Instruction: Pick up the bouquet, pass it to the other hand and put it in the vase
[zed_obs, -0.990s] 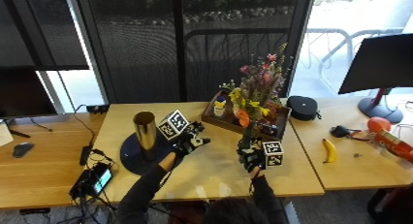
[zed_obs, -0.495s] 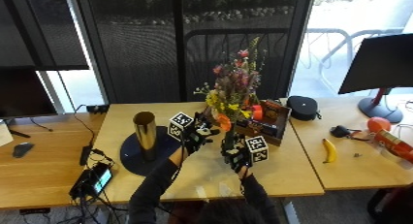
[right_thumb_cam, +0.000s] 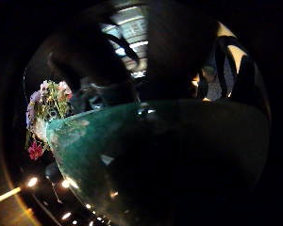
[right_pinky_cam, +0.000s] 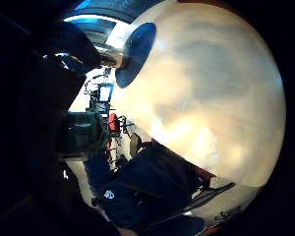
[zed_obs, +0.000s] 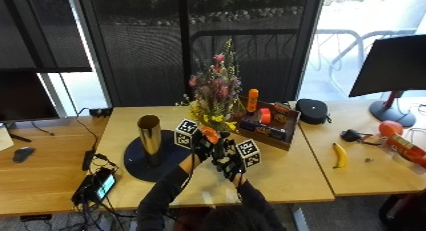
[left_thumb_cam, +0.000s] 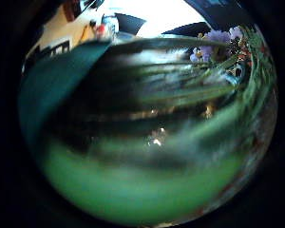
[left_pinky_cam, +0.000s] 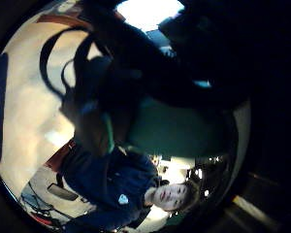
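The bouquet [zed_obs: 214,93] of pink, red and yellow flowers stands upright over the middle of the table, between the gold vase [zed_obs: 150,135] and the wooden box [zed_obs: 267,125]. Both hands meet at its lower end. My left hand [zed_obs: 202,147] is curled round the stems just below the blooms. My right hand [zed_obs: 231,164] grips the green wrap beneath it. Green stems [left_thumb_cam: 147,142] fill the left thumb side palm view, with blooms [left_thumb_cam: 218,40] at the edge. The wrap [right_thumb_cam: 155,150] fills the right thumb side view. The vase stands on a dark blue round mat [zed_obs: 143,167].
The wooden box holds an orange bottle [zed_obs: 253,100] and small items. A black round case [zed_obs: 311,111], a banana [zed_obs: 340,155] and a monitor [zed_obs: 394,66] lie to the right. A phone and cables [zed_obs: 96,186] sit at the table's left front edge.
The right hand has carried the bouquet leftward from over the wooden box to the table's middle. The left hand has closed in and now grips the stems too.
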Demonstrator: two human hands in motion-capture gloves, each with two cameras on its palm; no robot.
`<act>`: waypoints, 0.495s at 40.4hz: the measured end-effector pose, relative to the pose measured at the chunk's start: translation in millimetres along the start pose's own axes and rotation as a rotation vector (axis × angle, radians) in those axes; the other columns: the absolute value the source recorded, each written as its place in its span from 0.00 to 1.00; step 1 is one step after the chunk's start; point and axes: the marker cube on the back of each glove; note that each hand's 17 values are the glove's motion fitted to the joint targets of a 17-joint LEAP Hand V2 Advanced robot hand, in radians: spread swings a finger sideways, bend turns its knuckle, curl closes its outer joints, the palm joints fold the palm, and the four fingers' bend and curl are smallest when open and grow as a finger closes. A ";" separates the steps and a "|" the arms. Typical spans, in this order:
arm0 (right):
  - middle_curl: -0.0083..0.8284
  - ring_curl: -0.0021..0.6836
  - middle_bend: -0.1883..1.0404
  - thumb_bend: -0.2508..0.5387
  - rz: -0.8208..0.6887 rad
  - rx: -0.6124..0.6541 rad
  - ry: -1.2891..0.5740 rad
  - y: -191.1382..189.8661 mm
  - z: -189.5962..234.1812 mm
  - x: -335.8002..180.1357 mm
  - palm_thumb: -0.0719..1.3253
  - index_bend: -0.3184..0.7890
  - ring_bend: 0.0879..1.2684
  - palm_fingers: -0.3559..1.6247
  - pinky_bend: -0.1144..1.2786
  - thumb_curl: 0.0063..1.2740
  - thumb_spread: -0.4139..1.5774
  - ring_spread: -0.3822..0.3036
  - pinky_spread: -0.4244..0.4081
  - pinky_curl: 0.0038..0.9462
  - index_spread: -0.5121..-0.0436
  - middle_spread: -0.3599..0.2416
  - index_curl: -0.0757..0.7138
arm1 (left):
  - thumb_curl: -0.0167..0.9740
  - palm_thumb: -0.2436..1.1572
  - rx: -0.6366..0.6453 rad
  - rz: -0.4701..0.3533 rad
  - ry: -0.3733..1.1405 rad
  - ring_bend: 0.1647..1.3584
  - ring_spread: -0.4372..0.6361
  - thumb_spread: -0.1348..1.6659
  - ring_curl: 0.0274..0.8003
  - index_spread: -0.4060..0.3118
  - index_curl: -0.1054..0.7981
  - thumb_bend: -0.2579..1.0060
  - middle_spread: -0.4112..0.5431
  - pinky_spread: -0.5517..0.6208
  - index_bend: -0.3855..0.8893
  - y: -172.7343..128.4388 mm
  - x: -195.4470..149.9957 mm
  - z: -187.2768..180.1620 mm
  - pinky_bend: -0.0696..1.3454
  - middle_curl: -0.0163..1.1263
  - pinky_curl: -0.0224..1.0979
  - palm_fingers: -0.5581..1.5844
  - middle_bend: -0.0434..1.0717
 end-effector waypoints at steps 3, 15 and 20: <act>0.83 0.84 0.47 0.29 -0.005 0.017 0.004 -0.1 3.4 -3.3 0.93 0.60 0.32 0.78 0.30 0.61 0.19 0.21 0.16 0.50 0.58 0.26 0.87 | 0.42 0.68 0.064 -0.012 0.029 0.47 0.64 0.61 0.41 0.78 0.36 0.19 0.70 0.76 0.40 -0.9 0.9 -3.5 0.47 0.30 0.36 0.40 0.30; 0.83 0.85 0.47 0.29 -0.043 -0.050 0.012 -11.6 10.3 2.2 0.93 0.60 0.31 0.78 0.29 0.60 0.20 0.21 0.16 0.50 0.58 0.26 0.87 | 0.45 0.76 0.140 0.027 0.001 0.48 0.21 0.61 0.42 0.44 0.46 0.20 0.30 0.45 0.50 7.6 10.6 -12.3 0.21 0.39 0.28 0.76 0.58; 0.83 0.85 0.46 0.28 -0.098 -0.021 0.093 -15.1 5.9 6.1 0.92 0.58 0.31 0.76 0.28 0.60 0.20 0.20 0.16 0.50 0.56 0.26 0.86 | 0.44 0.76 0.184 0.023 0.024 0.46 0.17 0.65 0.47 0.36 0.49 0.19 0.22 0.37 0.47 3.5 14.6 -25.8 0.19 0.45 0.31 0.79 0.64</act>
